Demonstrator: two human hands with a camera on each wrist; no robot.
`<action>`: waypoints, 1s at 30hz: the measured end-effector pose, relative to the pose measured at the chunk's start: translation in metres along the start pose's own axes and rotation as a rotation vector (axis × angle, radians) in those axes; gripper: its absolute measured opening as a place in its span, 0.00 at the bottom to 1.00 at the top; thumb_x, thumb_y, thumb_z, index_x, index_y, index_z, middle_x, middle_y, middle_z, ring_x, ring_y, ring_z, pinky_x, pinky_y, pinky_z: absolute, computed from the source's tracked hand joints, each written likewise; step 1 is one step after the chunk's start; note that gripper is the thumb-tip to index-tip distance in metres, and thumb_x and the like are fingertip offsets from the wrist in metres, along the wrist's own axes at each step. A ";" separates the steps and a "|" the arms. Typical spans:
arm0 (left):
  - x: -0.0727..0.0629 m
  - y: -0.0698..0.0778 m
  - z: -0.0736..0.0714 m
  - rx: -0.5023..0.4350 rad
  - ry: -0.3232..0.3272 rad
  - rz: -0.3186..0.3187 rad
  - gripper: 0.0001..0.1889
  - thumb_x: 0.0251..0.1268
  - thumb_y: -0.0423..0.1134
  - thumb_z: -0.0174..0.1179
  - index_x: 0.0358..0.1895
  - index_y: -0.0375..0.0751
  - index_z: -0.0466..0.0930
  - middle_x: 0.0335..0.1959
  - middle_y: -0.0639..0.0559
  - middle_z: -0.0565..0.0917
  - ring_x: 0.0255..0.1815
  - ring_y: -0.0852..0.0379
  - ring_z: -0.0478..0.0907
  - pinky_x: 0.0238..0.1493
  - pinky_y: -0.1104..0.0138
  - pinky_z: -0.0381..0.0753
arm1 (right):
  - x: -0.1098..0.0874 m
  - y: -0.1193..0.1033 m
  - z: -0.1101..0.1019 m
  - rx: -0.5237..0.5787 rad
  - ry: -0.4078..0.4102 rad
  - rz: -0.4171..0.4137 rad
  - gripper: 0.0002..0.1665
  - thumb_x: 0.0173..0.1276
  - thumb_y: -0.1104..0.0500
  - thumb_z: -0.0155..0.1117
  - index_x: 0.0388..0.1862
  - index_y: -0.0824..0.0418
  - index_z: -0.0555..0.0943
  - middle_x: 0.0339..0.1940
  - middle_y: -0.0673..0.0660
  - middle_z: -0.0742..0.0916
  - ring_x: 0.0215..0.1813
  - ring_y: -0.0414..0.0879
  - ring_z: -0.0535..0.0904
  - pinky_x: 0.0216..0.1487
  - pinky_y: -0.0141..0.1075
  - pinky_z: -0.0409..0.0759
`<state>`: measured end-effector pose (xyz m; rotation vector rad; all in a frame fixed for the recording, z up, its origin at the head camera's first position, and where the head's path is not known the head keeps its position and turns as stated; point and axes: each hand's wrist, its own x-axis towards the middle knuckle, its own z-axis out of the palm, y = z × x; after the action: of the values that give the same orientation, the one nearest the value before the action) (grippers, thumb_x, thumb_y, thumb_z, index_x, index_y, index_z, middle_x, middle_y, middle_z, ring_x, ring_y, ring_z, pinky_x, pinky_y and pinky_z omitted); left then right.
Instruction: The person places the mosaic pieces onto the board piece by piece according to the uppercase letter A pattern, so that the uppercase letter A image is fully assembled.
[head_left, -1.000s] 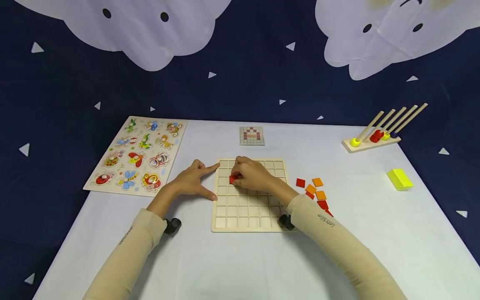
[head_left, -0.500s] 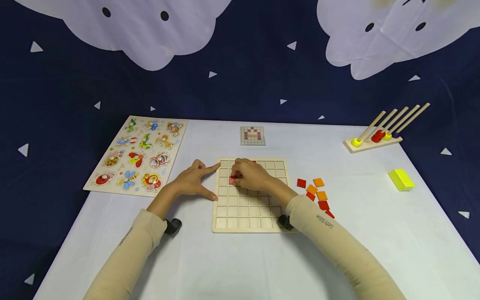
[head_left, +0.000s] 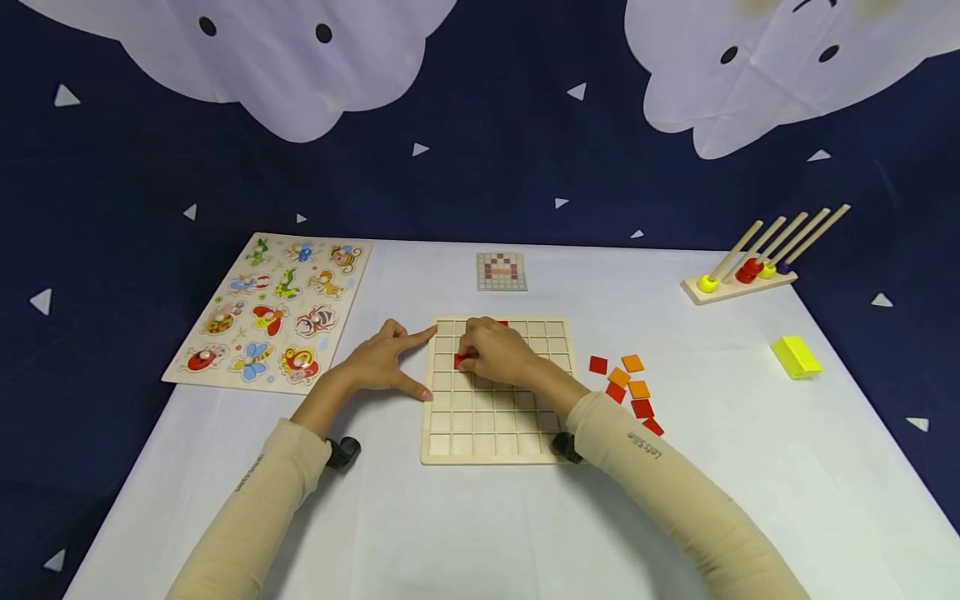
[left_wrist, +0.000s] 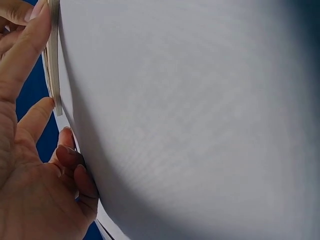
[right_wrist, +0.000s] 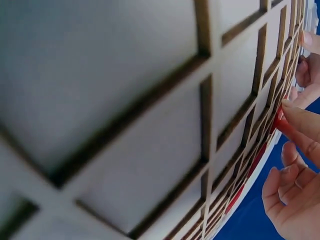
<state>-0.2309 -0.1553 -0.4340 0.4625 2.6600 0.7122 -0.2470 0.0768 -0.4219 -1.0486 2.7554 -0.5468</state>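
Observation:
My right hand point(head_left: 491, 350) pinches a small square red tile point(head_left: 459, 362) between thumb and fingertips, right at a cell near the left side of the wooden grid board point(head_left: 483, 446). In the right wrist view, the red tile point(right_wrist: 280, 120) meets the board's grid at the fingertips. Beside the board, my left hand point(head_left: 381, 362) spreads its thumb and index finger against the left edge. Its other fingers curl loosely in the left wrist view. Another red tile point(head_left: 503, 323) lies in the far row, partly hidden behind the right hand.
Several loose red tiles point(head_left: 597, 365) and orange tiles point(head_left: 639, 389) lie right of the board. A pattern card point(head_left: 502, 272) is behind it. An insect puzzle point(head_left: 268, 321) lies left; a bead-and-peg stand point(head_left: 738, 287) and a yellow block point(head_left: 797, 358) are at right.
My right hand has dipped slightly toward the near side, with the red tile still in its fingers; a red tile in the far row has come into sight. The left hand stays put.

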 end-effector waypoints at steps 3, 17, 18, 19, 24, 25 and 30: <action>-0.001 0.000 0.001 0.000 0.000 -0.001 0.59 0.36 0.61 0.80 0.78 0.57 0.57 0.48 0.45 0.63 0.41 0.50 0.65 0.41 0.62 0.66 | -0.002 -0.001 -0.001 -0.044 0.008 -0.015 0.12 0.64 0.53 0.72 0.42 0.59 0.90 0.36 0.52 0.81 0.41 0.45 0.75 0.41 0.37 0.78; -0.001 0.002 0.001 -0.001 0.011 0.004 0.59 0.36 0.60 0.80 0.77 0.54 0.58 0.48 0.44 0.63 0.43 0.50 0.66 0.43 0.62 0.67 | -0.053 0.036 -0.039 0.005 0.124 0.041 0.16 0.64 0.56 0.72 0.48 0.64 0.87 0.40 0.57 0.81 0.39 0.47 0.74 0.40 0.40 0.76; -0.001 0.002 0.001 0.000 0.010 0.001 0.59 0.36 0.60 0.80 0.77 0.54 0.58 0.49 0.44 0.63 0.43 0.50 0.66 0.43 0.62 0.67 | -0.060 0.042 -0.041 0.012 0.133 0.062 0.17 0.64 0.57 0.72 0.48 0.64 0.87 0.40 0.57 0.81 0.40 0.48 0.74 0.42 0.42 0.76; -0.001 0.001 0.001 0.004 0.007 -0.002 0.60 0.36 0.60 0.80 0.78 0.55 0.58 0.49 0.44 0.63 0.44 0.50 0.66 0.43 0.62 0.67 | -0.067 0.047 -0.044 0.023 0.140 0.087 0.17 0.63 0.57 0.72 0.49 0.64 0.87 0.41 0.57 0.82 0.41 0.49 0.75 0.43 0.44 0.77; -0.001 0.002 0.000 0.008 0.001 -0.004 0.60 0.36 0.60 0.80 0.78 0.55 0.57 0.50 0.44 0.63 0.44 0.49 0.67 0.43 0.62 0.68 | -0.101 0.077 -0.052 0.062 0.169 0.210 0.18 0.62 0.56 0.73 0.49 0.64 0.87 0.43 0.57 0.81 0.46 0.52 0.76 0.48 0.48 0.76; -0.001 0.002 0.000 0.008 0.002 -0.003 0.60 0.36 0.61 0.80 0.78 0.55 0.57 0.50 0.44 0.63 0.44 0.49 0.67 0.43 0.62 0.68 | -0.107 0.082 -0.052 0.062 0.174 0.228 0.18 0.62 0.56 0.73 0.48 0.64 0.87 0.44 0.57 0.81 0.47 0.52 0.77 0.48 0.48 0.76; -0.001 0.002 0.000 0.007 0.004 -0.004 0.59 0.36 0.60 0.80 0.78 0.55 0.58 0.49 0.44 0.63 0.43 0.50 0.66 0.42 0.62 0.67 | -0.129 0.103 -0.051 0.036 0.187 0.281 0.19 0.59 0.55 0.76 0.46 0.64 0.88 0.42 0.57 0.81 0.44 0.51 0.75 0.46 0.46 0.74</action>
<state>-0.2298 -0.1538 -0.4326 0.4578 2.6669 0.7037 -0.2270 0.2486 -0.4144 -0.6135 2.9703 -0.6790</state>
